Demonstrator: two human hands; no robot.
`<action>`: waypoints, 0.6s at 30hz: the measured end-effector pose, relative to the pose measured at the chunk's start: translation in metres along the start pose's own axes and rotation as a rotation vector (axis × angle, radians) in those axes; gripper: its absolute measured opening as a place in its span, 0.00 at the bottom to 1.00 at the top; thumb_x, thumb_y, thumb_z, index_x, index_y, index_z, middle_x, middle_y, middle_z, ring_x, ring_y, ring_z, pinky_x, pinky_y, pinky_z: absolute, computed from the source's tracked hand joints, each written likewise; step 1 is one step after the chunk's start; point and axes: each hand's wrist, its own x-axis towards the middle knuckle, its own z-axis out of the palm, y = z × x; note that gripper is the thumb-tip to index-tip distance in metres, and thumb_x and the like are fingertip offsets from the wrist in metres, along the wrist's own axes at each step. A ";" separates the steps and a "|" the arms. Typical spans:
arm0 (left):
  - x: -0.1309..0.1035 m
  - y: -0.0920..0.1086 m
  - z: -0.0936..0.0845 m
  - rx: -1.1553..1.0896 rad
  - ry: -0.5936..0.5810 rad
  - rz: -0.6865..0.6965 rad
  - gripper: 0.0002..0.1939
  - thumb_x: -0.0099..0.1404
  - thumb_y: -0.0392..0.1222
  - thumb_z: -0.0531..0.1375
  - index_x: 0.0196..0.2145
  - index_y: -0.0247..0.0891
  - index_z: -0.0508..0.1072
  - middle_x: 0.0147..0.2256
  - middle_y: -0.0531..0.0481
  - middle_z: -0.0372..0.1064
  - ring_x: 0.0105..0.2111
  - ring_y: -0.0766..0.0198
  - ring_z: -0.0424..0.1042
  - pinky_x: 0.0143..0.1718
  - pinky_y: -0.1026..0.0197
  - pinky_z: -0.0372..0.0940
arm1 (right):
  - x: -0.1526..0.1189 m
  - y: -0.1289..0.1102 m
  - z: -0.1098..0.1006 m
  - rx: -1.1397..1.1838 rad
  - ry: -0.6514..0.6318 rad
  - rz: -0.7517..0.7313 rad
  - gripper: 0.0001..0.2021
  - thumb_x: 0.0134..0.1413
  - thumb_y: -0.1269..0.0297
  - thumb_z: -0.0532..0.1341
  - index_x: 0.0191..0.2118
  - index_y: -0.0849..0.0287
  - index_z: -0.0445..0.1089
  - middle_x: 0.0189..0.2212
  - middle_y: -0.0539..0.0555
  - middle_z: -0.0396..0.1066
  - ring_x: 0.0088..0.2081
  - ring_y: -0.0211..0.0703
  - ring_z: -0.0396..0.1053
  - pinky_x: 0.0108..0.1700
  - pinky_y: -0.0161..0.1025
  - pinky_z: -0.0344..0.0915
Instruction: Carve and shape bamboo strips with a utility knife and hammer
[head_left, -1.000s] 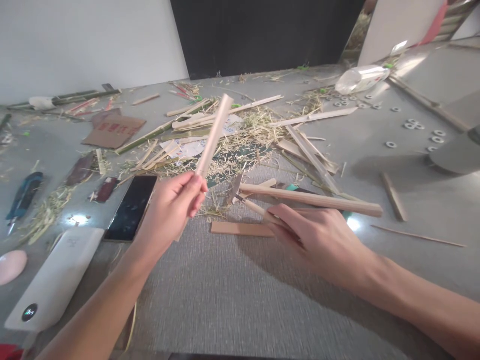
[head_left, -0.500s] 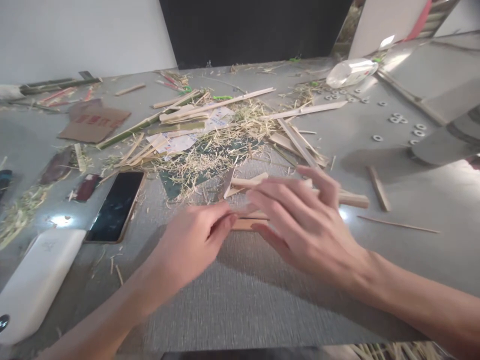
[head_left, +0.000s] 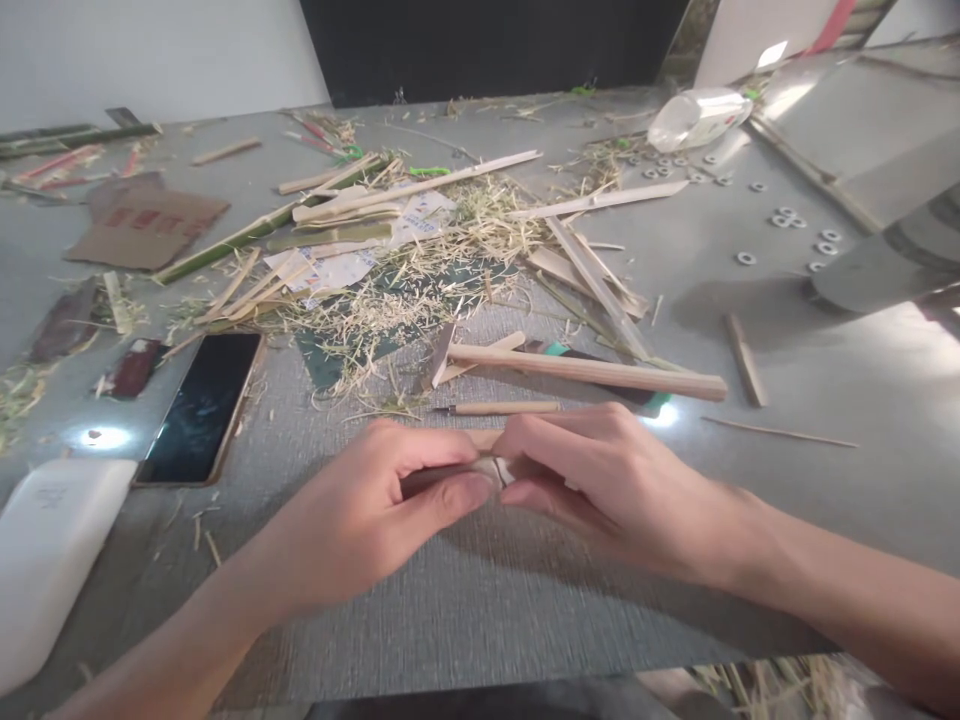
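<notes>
My left hand [head_left: 397,500] and my right hand [head_left: 600,480] meet low over the front of the table, fingertips almost touching. Both are closed in a pinch on a small pale piece [head_left: 491,466]; the fingers cover most of it, so its kind does not show. A bit of tan wood [head_left: 484,439] shows just behind the fingertips. Beyond the hands lies a slim tool with a wooden handle [head_left: 517,407] and a dark tip. Farther back is a hammer-shaped tool [head_left: 592,371] with a long wooden handle, resting across a dark and green object [head_left: 555,350].
Bamboo shavings [head_left: 420,300] and split strips spread over the table's middle. At left lie a phone [head_left: 202,410], a white power bank [head_left: 60,560] and cardboard [head_left: 146,230]. Several white rings [head_left: 787,217], a clear bottle [head_left: 697,120] and a grey cylinder [head_left: 892,260] are at right.
My right hand has come down and in, its spread fingers closing beside the left fingertips. The hammer-shaped tool and slim tool are now uncovered. The view has shifted slightly.
</notes>
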 end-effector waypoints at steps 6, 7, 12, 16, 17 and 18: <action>-0.002 0.000 -0.005 -0.107 -0.075 -0.002 0.16 0.76 0.50 0.57 0.32 0.41 0.73 0.26 0.56 0.58 0.27 0.66 0.57 0.26 0.63 0.53 | 0.001 -0.008 -0.009 0.154 -0.057 0.003 0.08 0.75 0.64 0.55 0.43 0.60 0.66 0.28 0.46 0.65 0.29 0.35 0.58 0.31 0.36 0.53; -0.002 0.000 -0.006 -0.109 -0.077 -0.004 0.15 0.76 0.50 0.57 0.34 0.42 0.76 0.27 0.55 0.61 0.27 0.65 0.58 0.26 0.63 0.54 | 0.002 -0.008 -0.010 0.157 -0.068 0.008 0.08 0.75 0.65 0.53 0.44 0.61 0.67 0.29 0.48 0.66 0.30 0.36 0.59 0.32 0.36 0.55; 0.000 0.000 -0.007 -0.067 -0.081 0.022 0.14 0.75 0.49 0.58 0.37 0.43 0.80 0.34 0.51 0.73 0.32 0.62 0.66 0.30 0.62 0.59 | 0.002 -0.005 -0.015 0.129 -0.088 0.023 0.09 0.74 0.66 0.55 0.41 0.59 0.70 0.31 0.49 0.69 0.30 0.36 0.61 0.33 0.36 0.56; 0.002 -0.001 -0.008 -0.011 -0.085 0.041 0.16 0.75 0.47 0.59 0.28 0.41 0.75 0.28 0.54 0.68 0.28 0.65 0.61 0.28 0.63 0.56 | 0.003 -0.004 -0.016 0.156 -0.114 0.019 0.08 0.73 0.67 0.57 0.40 0.59 0.70 0.32 0.49 0.71 0.32 0.35 0.63 0.35 0.36 0.57; 0.002 -0.002 -0.008 -0.009 -0.086 0.050 0.17 0.74 0.46 0.60 0.26 0.40 0.73 0.26 0.55 0.64 0.26 0.66 0.59 0.27 0.63 0.55 | 0.003 -0.005 -0.016 0.176 -0.121 0.014 0.08 0.73 0.67 0.57 0.39 0.59 0.70 0.31 0.49 0.71 0.31 0.35 0.63 0.35 0.35 0.58; 0.002 -0.003 -0.009 -0.014 -0.090 0.061 0.17 0.74 0.46 0.60 0.26 0.40 0.72 0.24 0.55 0.62 0.25 0.66 0.58 0.26 0.63 0.54 | 0.004 -0.005 -0.017 0.200 -0.128 0.010 0.08 0.73 0.67 0.57 0.39 0.58 0.70 0.31 0.48 0.70 0.31 0.35 0.63 0.35 0.35 0.58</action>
